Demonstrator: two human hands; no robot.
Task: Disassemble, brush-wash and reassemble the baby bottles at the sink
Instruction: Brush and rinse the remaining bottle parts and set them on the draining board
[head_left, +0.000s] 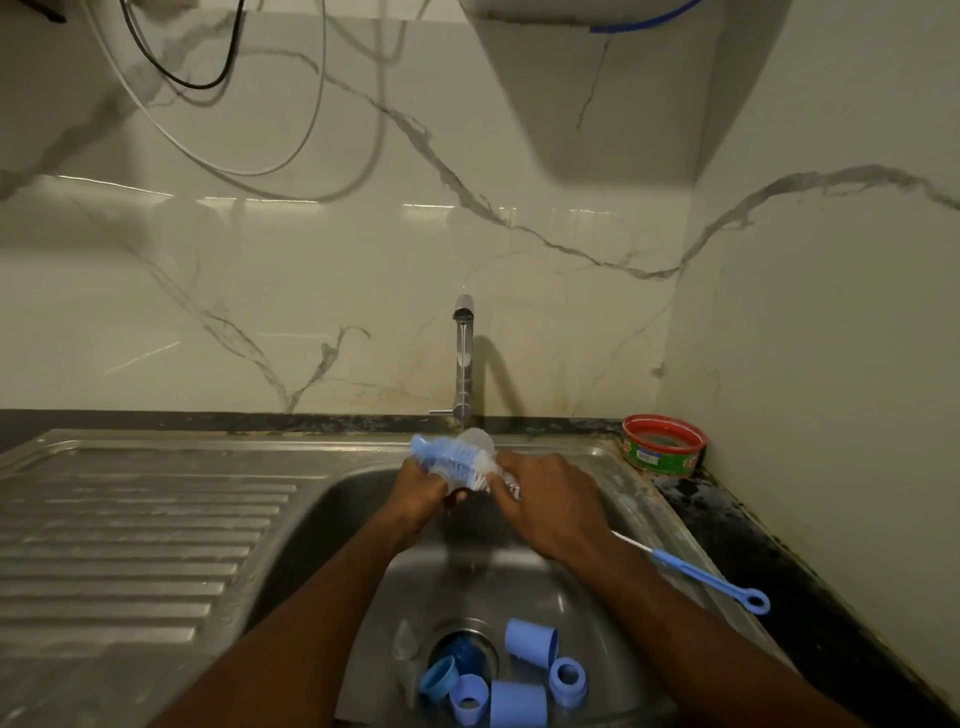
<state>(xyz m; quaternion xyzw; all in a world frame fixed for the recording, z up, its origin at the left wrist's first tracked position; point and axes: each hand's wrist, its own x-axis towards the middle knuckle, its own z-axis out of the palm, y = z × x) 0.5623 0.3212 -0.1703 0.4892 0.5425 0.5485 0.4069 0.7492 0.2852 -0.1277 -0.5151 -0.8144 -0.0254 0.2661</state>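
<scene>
Both hands meet under the running tap (463, 358) at the back of the sink basin (363, 525). My left hand (421, 493) grips a clear bottle (477, 441) that is hard to make out. A blue and white bottle brush (452, 462) lies against or inside it; I cannot tell which. My right hand (545, 501) is closed on the brush's handle end. Near the drain (465, 642) lie several blue bottle parts: two caps (531, 642), rings (568, 678) and a clear teat (405, 640).
A thin brush with a blue looped handle (701, 574) rests on the sink's right rim. A red-rimmed green tub (665, 444) stands in the back right corner of the dark counter. The ribbed steel drainboard (135, 540) stretches to the left.
</scene>
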